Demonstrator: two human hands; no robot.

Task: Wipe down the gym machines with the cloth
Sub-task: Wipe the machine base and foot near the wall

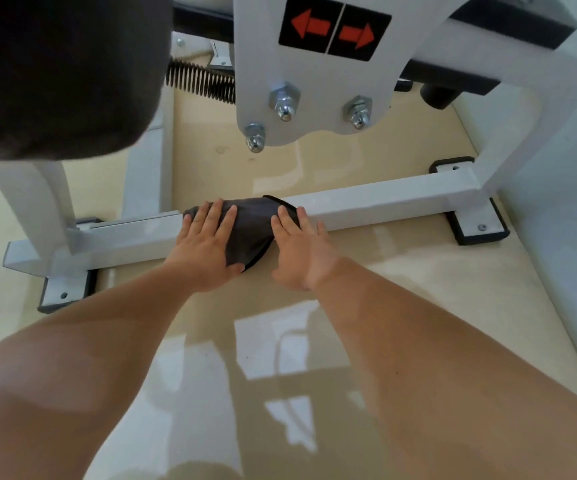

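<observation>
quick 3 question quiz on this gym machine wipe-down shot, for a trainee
1. True or false: the grey cloth lies on the floor, clear of the white base bar.
2. The left hand rests on the cloth with its fingers: A straight, B in a fist, C pinching a corner.
3. Fill in: the two arrows on the plate above the bar are coloured ___.
Key: 1 false, it is draped over the bar; 2 A; 3 red.
</observation>
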